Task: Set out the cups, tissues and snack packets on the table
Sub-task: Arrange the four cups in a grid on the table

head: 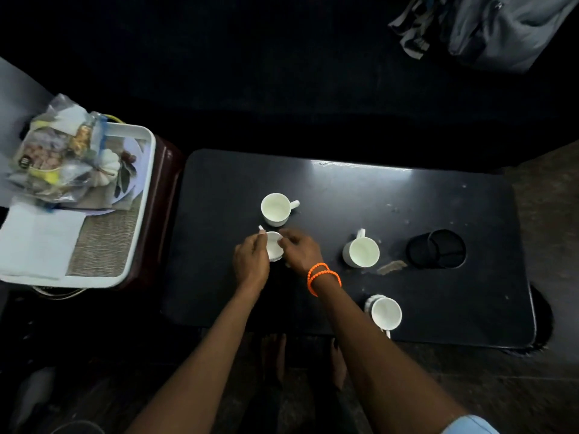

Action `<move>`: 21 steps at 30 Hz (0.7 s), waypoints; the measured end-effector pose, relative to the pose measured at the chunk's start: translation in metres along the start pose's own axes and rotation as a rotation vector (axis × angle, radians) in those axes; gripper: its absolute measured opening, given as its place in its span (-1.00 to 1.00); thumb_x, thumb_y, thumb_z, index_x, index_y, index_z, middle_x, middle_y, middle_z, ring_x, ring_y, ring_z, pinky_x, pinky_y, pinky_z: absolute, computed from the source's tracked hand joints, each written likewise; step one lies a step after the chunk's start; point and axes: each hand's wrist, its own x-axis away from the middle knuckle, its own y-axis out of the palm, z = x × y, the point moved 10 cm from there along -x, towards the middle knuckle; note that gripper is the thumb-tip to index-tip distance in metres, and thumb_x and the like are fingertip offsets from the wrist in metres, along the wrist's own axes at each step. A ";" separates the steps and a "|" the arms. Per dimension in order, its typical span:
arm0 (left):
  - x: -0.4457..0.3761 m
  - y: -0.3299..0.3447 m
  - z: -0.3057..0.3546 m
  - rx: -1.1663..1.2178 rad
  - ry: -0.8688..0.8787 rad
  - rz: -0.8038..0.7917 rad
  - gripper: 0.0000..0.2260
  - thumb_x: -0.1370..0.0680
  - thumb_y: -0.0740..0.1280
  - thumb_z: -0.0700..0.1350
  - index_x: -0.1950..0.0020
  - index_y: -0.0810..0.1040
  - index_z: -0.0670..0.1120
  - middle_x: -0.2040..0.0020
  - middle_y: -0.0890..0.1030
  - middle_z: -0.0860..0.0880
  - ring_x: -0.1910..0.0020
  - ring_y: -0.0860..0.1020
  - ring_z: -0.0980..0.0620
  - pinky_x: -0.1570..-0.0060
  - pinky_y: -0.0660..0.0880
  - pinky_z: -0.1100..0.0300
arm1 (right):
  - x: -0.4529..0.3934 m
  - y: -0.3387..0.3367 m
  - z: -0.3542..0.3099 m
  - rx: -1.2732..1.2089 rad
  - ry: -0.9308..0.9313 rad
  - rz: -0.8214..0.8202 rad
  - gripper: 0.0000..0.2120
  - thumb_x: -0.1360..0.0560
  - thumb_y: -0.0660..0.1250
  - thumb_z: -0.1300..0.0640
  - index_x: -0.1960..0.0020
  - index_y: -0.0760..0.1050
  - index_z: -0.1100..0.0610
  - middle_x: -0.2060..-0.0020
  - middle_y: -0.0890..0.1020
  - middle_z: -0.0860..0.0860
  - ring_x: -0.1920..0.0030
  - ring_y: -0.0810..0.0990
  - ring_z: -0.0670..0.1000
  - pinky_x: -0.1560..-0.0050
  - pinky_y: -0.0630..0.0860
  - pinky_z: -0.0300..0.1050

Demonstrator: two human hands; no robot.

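Three white cups stand upright on the dark table [344, 189]: one at the back [275, 209], one in the middle [362, 252], one near the front edge [385, 313]. Another white cup [274, 249] sits between my hands on the table's left part. My left hand [250, 261] grips its left side near the handle. My right hand [299, 250], with orange bead bracelets on the wrist, touches its right rim. On the white tray [138, 214] to the left lie clear snack packets [59, 155] and folded white tissues [40, 239].
A black mesh holder [437, 249] stands at the table's right. The tray rests on a dark red stool [166, 189] left of the table. A grey bag [488, 26] lies at the far right. My bare feet [275, 358] show under the table's front edge.
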 end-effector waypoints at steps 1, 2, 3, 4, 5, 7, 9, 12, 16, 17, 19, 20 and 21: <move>-0.001 0.000 -0.001 0.014 -0.010 -0.013 -0.60 -0.68 0.19 0.14 -0.18 0.67 -0.12 -0.19 0.68 -0.15 -0.24 0.56 -0.19 -0.33 0.46 -0.10 | 0.000 0.002 0.003 -0.034 0.029 0.009 -0.72 -0.51 0.31 0.07 -0.19 0.63 -0.01 -0.09 0.71 0.04 -0.11 0.67 0.10 -0.21 0.59 0.07; -0.002 -0.002 -0.003 0.027 -0.031 -0.006 -0.57 -0.68 0.18 0.17 -0.16 0.68 -0.11 -0.16 0.69 -0.15 -0.21 0.59 -0.20 -0.31 0.48 -0.12 | 0.000 0.002 0.006 -0.061 0.052 0.024 -0.73 -0.52 0.31 0.04 -0.18 0.64 -0.01 -0.08 0.72 0.05 -0.09 0.68 0.10 -0.19 0.60 0.11; -0.002 -0.005 -0.007 0.036 -0.062 0.013 -0.55 -0.67 0.17 0.19 -0.14 0.68 -0.11 -0.15 0.69 -0.15 -0.18 0.60 -0.20 -0.28 0.50 -0.13 | 0.001 0.002 0.008 -0.084 0.069 0.041 -0.75 -0.52 0.32 0.00 -0.14 0.66 -0.02 -0.05 0.72 0.05 -0.05 0.70 0.10 -0.15 0.63 0.11; -0.002 -0.008 -0.011 0.045 -0.096 0.032 -0.53 -0.65 0.16 0.22 -0.12 0.68 -0.11 -0.13 0.70 -0.15 -0.15 0.61 -0.20 -0.26 0.52 -0.12 | 0.002 0.000 0.009 -0.100 0.080 0.055 -0.78 -0.52 0.32 -0.03 -0.07 0.67 -0.02 0.01 0.73 0.05 0.02 0.71 0.10 -0.09 0.65 0.09; 0.000 -0.009 -0.015 0.053 -0.126 0.046 -0.52 -0.64 0.16 0.24 -0.11 0.68 -0.12 -0.11 0.70 -0.15 -0.13 0.62 -0.19 -0.24 0.53 -0.12 | 0.004 -0.002 0.009 -0.105 0.089 0.067 -0.80 -0.51 0.32 -0.07 0.00 0.68 -0.03 0.07 0.73 0.05 0.08 0.72 0.10 -0.04 0.67 0.08; 0.004 -0.006 -0.024 0.094 -0.175 0.038 -0.51 -0.61 0.22 0.25 -0.08 0.67 -0.15 -0.06 0.71 -0.16 -0.08 0.66 -0.18 -0.19 0.58 -0.11 | 0.008 -0.007 0.012 -0.098 0.115 0.088 -0.80 -0.50 0.34 -0.11 0.08 0.68 -0.04 0.12 0.72 0.03 0.10 0.72 0.11 0.00 0.68 0.09; 0.012 0.003 -0.035 0.233 -0.247 0.016 -0.52 -0.57 0.35 0.21 -0.10 0.64 -0.24 -0.04 0.71 -0.22 -0.01 0.70 -0.19 -0.09 0.66 -0.15 | 0.013 -0.011 0.015 -0.071 0.150 0.097 -0.76 -0.48 0.36 -0.12 0.06 0.70 0.00 0.09 0.72 0.04 0.06 0.70 0.11 0.01 0.68 0.12; 0.028 0.020 -0.052 0.393 -0.381 -0.010 -0.50 -0.52 0.47 0.12 -0.16 0.59 -0.32 -0.10 0.68 -0.29 -0.03 0.71 -0.22 0.08 0.72 -0.12 | 0.019 -0.018 0.015 0.009 0.144 0.101 -0.74 -0.46 0.39 -0.10 0.07 0.72 0.05 0.09 0.71 0.05 0.02 0.68 0.10 -0.04 0.66 0.10; 0.067 0.053 -0.068 0.591 -0.575 -0.103 -0.61 -0.57 0.45 0.08 -0.13 0.65 -0.27 -0.08 0.70 -0.26 -0.05 0.71 -0.24 0.08 0.70 -0.09 | 0.029 -0.028 0.016 0.191 0.095 0.071 -0.74 -0.43 0.39 -0.06 0.20 0.71 0.12 0.29 0.66 0.05 0.19 0.62 0.04 0.16 0.50 -0.16; 0.077 0.060 -0.073 0.649 -0.630 -0.117 -0.59 -0.59 0.43 0.07 -0.18 0.64 -0.28 -0.10 0.70 -0.27 -0.09 0.70 -0.26 0.00 0.69 -0.13 | 0.031 -0.027 0.016 0.269 0.069 0.053 -0.72 -0.44 0.37 -0.04 0.24 0.70 0.15 0.32 0.66 0.07 0.20 0.63 0.07 0.17 0.46 -0.17; 0.094 0.073 -0.077 0.744 -0.708 -0.142 -0.58 -0.63 0.38 0.07 -0.23 0.62 -0.29 -0.16 0.68 -0.28 -0.17 0.67 -0.27 -0.07 0.66 -0.18 | 0.035 -0.024 0.017 0.407 0.006 0.019 -0.65 -0.46 0.34 -0.01 0.39 0.60 0.19 0.39 0.64 0.11 0.18 0.63 0.16 0.05 0.50 -0.08; 0.102 0.079 -0.078 0.786 -0.736 -0.158 -0.61 -0.65 0.34 0.07 -0.20 0.63 -0.27 -0.18 0.67 -0.28 -0.18 0.66 -0.27 -0.05 0.66 -0.16 | 0.037 -0.023 0.018 0.465 -0.020 0.004 -0.60 -0.46 0.32 -0.01 0.48 0.49 0.18 0.43 0.61 0.10 0.16 0.62 0.21 -0.03 0.49 -0.03; 0.109 0.084 -0.078 0.824 -0.758 -0.176 -0.66 -0.67 0.29 0.06 -0.14 0.65 -0.21 -0.17 0.67 -0.26 -0.15 0.66 -0.25 0.01 0.66 -0.12 | 0.039 -0.020 0.021 0.520 -0.032 -0.018 -0.56 -0.47 0.29 -0.02 0.51 0.39 0.15 0.41 0.62 0.10 0.10 0.60 0.24 -0.09 0.47 0.01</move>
